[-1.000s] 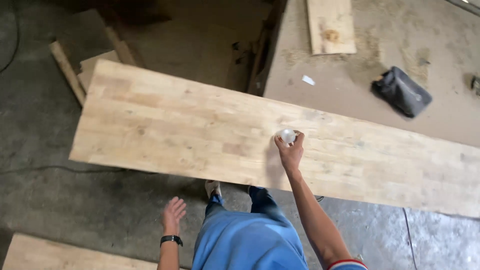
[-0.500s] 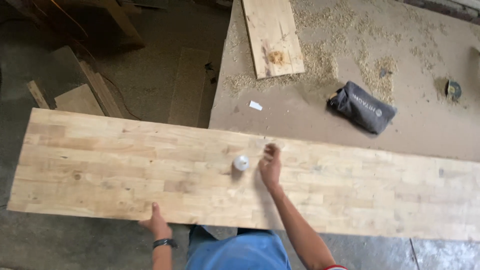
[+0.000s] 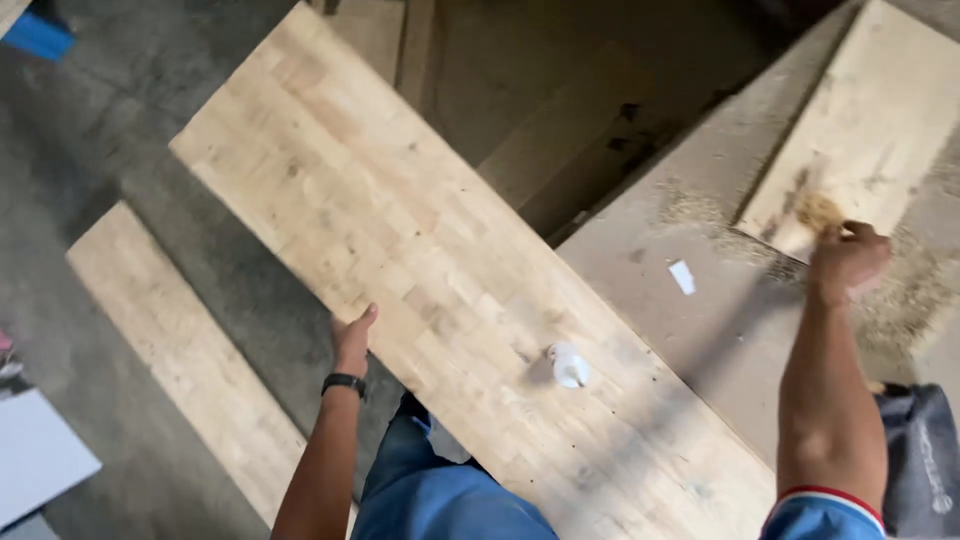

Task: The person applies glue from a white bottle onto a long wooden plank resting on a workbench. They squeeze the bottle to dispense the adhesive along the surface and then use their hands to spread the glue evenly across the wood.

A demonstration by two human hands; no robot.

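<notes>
1. Pale jointed wood makes up the long panel [image 3: 440,270], which runs on a slant from the upper left to the lower right of our view; we take it as our landmark.
2. Our left hand [image 3: 352,338] grips the near edge of the panel about halfway along, thumb up on the top face and the other fingers hidden under the edge, so we read it as clamped on the board. A dark watch [image 3: 343,383] sits on that wrist.
3. Our right hand [image 3: 848,262] is lifted well off the panel, out beyond its far edge, curled into a loose fist. We cannot tell whether it holds anything.
4. On the panel's top face, towards its lower right half and nearer to our body, stands a small white bottle [image 3: 569,365], touched by neither hand.
5. Beyond the far edge of the panel lies a grey-brown work surface [image 3: 700,200] strewn with sawdust, with a small white scrap [image 3: 682,277] on it.
6. Further out from the panel, under our raised right hand, a shorter board [image 3: 870,130] rests on that surface.
7. A dark bag [image 3: 925,460] lies by the panel's lower right end.
8. On the floor on the near side of the panel, a second plank [image 3: 180,350] lies roughly parallel to it.
</notes>
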